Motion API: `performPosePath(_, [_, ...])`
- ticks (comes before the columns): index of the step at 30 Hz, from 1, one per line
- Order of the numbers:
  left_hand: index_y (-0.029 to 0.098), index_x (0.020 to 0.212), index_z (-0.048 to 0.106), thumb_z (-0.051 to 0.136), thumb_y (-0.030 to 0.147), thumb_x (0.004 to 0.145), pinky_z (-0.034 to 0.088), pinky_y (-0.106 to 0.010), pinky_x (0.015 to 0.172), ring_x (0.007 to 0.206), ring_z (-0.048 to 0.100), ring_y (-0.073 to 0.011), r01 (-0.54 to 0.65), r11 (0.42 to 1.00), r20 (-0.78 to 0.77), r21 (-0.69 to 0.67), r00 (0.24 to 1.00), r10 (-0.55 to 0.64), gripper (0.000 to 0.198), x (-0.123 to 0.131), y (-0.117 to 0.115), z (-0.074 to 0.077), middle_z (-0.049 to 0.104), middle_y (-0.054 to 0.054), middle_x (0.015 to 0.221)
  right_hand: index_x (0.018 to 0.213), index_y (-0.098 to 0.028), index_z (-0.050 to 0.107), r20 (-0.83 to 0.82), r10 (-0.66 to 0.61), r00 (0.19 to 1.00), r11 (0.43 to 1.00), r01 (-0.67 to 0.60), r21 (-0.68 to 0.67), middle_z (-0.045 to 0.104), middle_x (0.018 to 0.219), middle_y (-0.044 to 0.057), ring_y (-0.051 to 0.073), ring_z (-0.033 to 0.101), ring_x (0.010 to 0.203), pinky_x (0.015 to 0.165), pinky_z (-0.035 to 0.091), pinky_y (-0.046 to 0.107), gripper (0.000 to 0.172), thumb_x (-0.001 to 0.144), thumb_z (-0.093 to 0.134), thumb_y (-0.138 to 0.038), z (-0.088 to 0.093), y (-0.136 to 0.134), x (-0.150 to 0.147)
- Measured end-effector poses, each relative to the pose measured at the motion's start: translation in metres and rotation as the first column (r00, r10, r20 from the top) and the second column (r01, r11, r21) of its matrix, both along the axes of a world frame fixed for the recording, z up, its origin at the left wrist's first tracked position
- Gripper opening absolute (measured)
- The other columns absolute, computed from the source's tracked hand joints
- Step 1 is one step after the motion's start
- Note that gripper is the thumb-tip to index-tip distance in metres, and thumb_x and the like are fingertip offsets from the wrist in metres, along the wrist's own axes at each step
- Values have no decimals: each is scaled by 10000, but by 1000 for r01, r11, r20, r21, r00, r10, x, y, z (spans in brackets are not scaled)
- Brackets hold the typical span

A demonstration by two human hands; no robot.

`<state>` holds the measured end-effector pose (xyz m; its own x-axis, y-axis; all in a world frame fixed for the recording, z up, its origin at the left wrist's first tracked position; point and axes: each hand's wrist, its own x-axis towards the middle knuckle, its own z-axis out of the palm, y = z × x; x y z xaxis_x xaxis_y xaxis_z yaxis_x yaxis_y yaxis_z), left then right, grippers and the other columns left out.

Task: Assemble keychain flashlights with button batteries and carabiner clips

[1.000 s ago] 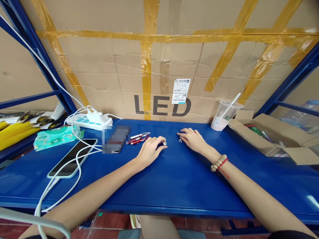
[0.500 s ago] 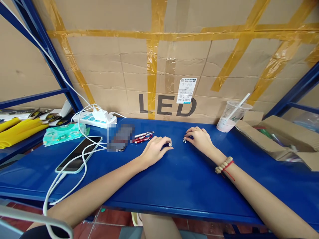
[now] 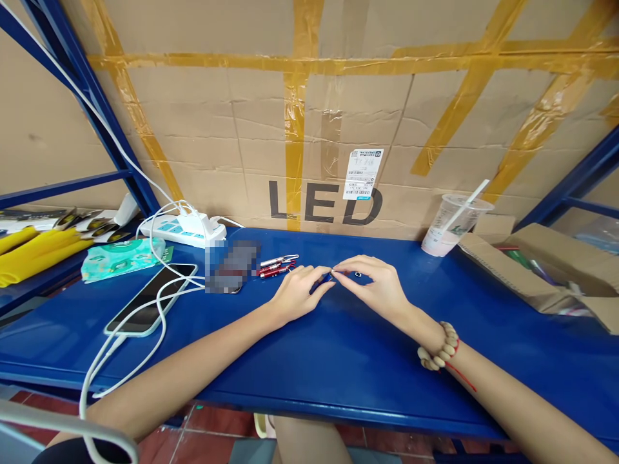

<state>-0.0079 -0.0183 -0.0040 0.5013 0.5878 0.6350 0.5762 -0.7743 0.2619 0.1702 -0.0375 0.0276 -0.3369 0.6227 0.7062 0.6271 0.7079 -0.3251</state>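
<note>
My left hand [image 3: 300, 291] is closed around a small blue tube [image 3: 327, 278], mostly hidden by the fingers. The thumb and forefinger of my right hand [image 3: 380, 283] are pinched together at the tube's near-right end; whatever sits between those fingertips is too small to make out. Just behind the right hand's fingers, a tiny black-and-white part [image 3: 358, 274] lies on the blue table [image 3: 338, 361]. Left of my left hand rest a red keychain torch [image 3: 275, 270] and a silver keychain torch [image 3: 271, 261], both with clips.
On the left lie a phone [image 3: 152, 299] with white cables, a power strip [image 3: 181, 231], a tissue pack [image 3: 120, 258] and a pixelated dark object [image 3: 235, 265]. A plastic cup [image 3: 449, 225] with a straw and an open carton [image 3: 512, 270] stand right. A large cardboard box [image 3: 203, 142] backs the table.
My right hand has left the tiny part on the table and moved left, its fingertips now meeting the tube's end. My left hand stays in nearly the same place.
</note>
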Motion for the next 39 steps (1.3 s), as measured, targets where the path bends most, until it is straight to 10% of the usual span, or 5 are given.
performPosePath(10, [176,1030,606,386,405,903,452,-275,664,639,618,-149,-19,998,34,64,999,17,343,-1,7,-10,690,-39,755,819,-216,695,-38,73,997,986,-78,-148,678,879,31,143,626,774,593,502,233,188,835,546,-329,-3,4,1])
performPosePath(17, [224,1027,618,533,418,823,453,-243,681,680,608,-143,31,981,46,-194,999,-23,294,-3,7,-6,697,-2,791,810,-182,656,-92,61,994,936,-89,-340,647,798,37,117,606,618,517,502,220,217,768,612,-391,-6,9,0])
performPosePath(31, [208,895,606,671,397,704,471,-261,744,831,646,-179,132,895,189,-426,980,-54,276,1,4,1,698,-9,864,881,-195,657,-44,103,994,951,-112,-289,640,852,33,104,595,634,516,497,195,214,781,606,-377,-10,9,1])
performPosePath(39, [187,1032,533,487,315,833,493,-253,724,929,605,-161,141,877,419,-459,905,74,241,1,-2,11,639,-62,985,903,-219,640,202,-111,973,993,117,-17,643,926,14,96,595,647,549,455,202,212,864,501,-374,-7,13,14])
